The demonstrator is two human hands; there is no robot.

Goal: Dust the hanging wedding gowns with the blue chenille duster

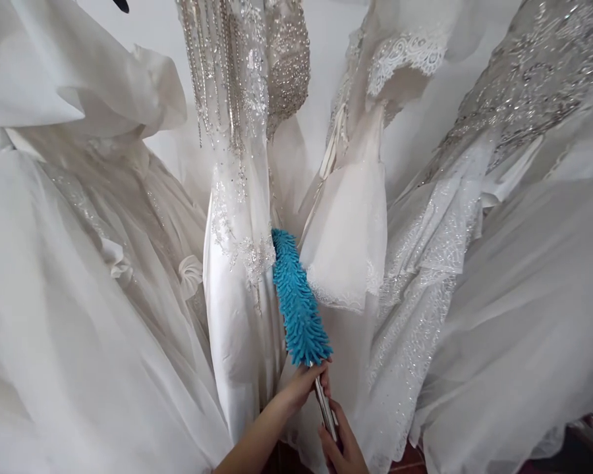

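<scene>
A blue chenille duster [297,299] on a shiny metal handle [326,411] points up between two hanging white gowns. My left hand [304,383] grips the handle just under the blue head. My right hand [340,449] is wrapped round the handle lower down, at the bottom edge of the view. The duster head rests against a satin gown with beaded fringe [237,197] on its left and a lace-trimmed sheer sleeve [348,230] on its right.
White wedding gowns hang all around: a tulle skirt [69,316] at the left, a sequined lace gown [474,197] and a wide tulle skirt [534,316] at the right. A white wall [326,59] shows behind. A strip of dark floor [580,447] shows at the lower right.
</scene>
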